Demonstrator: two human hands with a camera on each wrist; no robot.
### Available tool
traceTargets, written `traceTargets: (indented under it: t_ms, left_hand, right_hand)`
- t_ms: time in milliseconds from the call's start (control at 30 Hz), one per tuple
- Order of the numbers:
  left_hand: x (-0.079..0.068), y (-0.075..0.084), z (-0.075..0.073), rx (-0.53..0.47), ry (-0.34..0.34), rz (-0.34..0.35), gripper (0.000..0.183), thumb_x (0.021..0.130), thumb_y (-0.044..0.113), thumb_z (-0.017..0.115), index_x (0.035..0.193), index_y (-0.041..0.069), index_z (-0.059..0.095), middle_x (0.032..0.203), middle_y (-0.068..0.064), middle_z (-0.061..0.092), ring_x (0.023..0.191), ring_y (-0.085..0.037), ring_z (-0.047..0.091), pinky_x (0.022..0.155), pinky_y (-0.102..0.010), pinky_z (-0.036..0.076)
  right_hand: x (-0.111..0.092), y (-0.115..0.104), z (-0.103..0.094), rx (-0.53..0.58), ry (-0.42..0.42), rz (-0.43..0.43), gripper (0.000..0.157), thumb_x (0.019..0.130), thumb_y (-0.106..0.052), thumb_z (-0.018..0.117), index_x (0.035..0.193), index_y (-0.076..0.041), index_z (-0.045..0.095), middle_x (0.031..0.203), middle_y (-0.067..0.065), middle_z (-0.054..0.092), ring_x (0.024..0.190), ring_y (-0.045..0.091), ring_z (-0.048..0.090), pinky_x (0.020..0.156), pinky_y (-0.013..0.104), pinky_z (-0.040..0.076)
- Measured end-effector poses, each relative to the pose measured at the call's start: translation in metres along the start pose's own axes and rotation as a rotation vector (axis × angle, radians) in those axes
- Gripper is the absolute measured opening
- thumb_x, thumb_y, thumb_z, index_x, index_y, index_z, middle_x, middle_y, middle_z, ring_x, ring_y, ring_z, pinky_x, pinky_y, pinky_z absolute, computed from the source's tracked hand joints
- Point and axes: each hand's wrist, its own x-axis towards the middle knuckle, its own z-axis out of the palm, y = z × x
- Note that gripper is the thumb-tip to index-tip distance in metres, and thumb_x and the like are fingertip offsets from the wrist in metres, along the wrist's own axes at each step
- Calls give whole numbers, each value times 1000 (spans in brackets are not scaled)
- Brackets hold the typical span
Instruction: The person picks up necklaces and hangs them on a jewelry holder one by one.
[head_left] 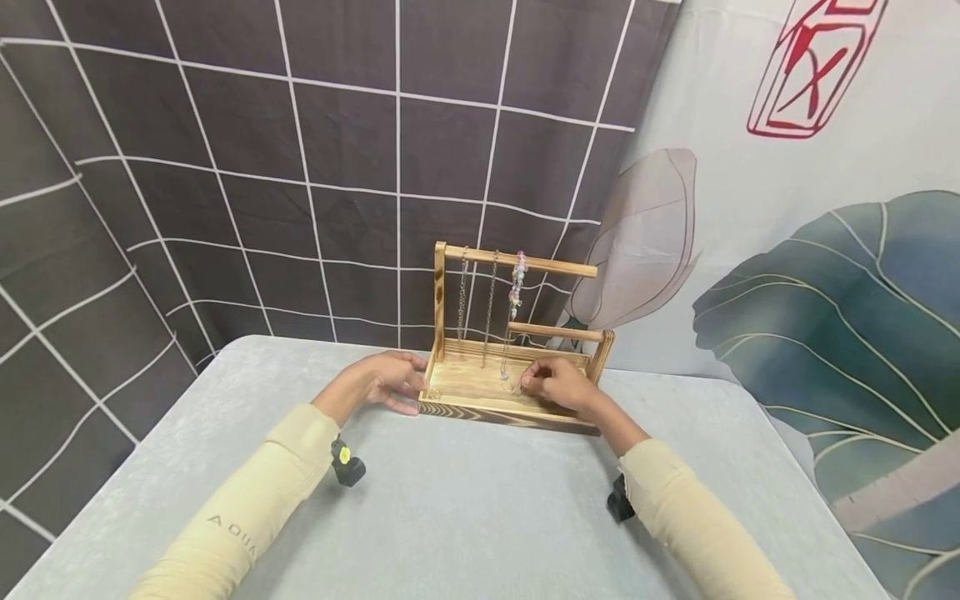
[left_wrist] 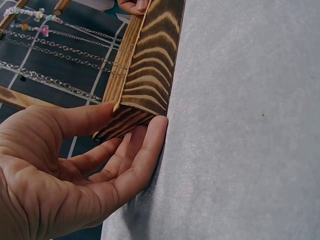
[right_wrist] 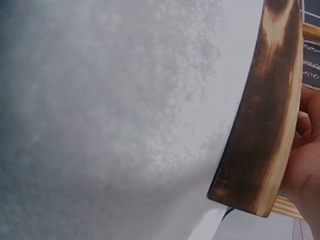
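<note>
A wooden jewelry stand with a shallow tray base and two bars is on the table. My left hand grips the tray's left end, thumb at the upper edge and fingers against the end face in the left wrist view. Over the tray's right part, my right hand has its fingertips together at a small thin loop of jewelry, too fine to make out well. Chain necklaces and a beaded strand hang from the upper bar. The tray wall hides part of the right hand in the right wrist view.
A pale cloth-covered table extends in front of the stand. Behind it hangs a dark grid-patterned cloth, with a white leaf-printed cloth to the right. Another small thin loop lies at the tray's left corner.
</note>
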Motion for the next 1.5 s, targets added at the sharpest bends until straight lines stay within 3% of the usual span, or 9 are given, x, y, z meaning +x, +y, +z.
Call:
traceTargets:
  t_ms: [133,267,400,633,800,967,1067,1300,1500]
  left_hand:
    - [0,0,0,3,1,-1,62,106,-5,62,164,-2,42,122,-13,70,109,-27,74,103,-50,73]
    - [0,1,0,-6,5,-6,62,106,-5,62,164,-2,42,122,-13,69,109,-27,73,102,-51,73]
    - [0,0,0,-6,2,-6,62,105,-5,62,164,-2,42,123,-14,69,109,-27,74,102,-50,73]
    - [0,0,0,-7,3,-3,62,104,-6,63,163,-2,44,117,-12,72,107,-26,75,100,-49,74]
    - [-1,1,0,-4,8,-6,63,104,-5,64,164,-2,43,115,-13,73,107,-27,75,99,-49,74]
    - [0,0,0,-7,9,-11,64,104,-5,64,165,-2,43,115,-13,73,107,-27,75,99,-49,74]
    - [1,0,-1,-12,11,-11,63,105,-5,64,164,-2,44,114,-12,73,106,-26,75,100,-50,74]
    - [-1,0,0,-5,6,-3,63,104,-5,63,165,-2,43,117,-12,73,106,-26,75,103,-50,73]
    - [-1,0,0,-1,6,-1,63,105,-5,63,164,-2,44,119,-13,72,106,-26,75,103,-51,73]
  right_hand:
    - [-2,-5,-2,136,-2,51,14,108,-6,64,113,5,72,113,20,77,92,19,63,75,26,54]
    - [-2,-7,-2,309,-15,85,17,111,-6,58,120,8,64,116,25,76,95,20,72,79,27,66]
    - [2,-6,-2,450,-22,133,20,113,-5,55,125,9,60,110,16,73,94,18,75,88,27,71]
    - [2,-9,-2,570,-34,230,29,115,-9,56,137,8,55,103,6,68,85,15,70,79,24,70]
    - [-2,-11,-6,348,-49,169,42,105,-4,63,145,8,58,108,13,68,81,17,63,69,24,61]
    - [-2,-11,-6,-66,22,-9,31,101,-3,67,131,6,72,115,19,74,93,21,67,79,31,60]
    - [-3,-11,-5,-248,93,-91,27,99,0,66,124,3,77,113,18,79,101,27,73,88,41,66]
    - [-5,-10,-1,-366,234,-115,29,105,-1,67,132,4,77,120,22,81,107,38,78,94,56,71]
    - [-5,-7,0,-281,251,2,22,110,-15,64,116,1,78,102,16,80,83,25,71,71,38,64]
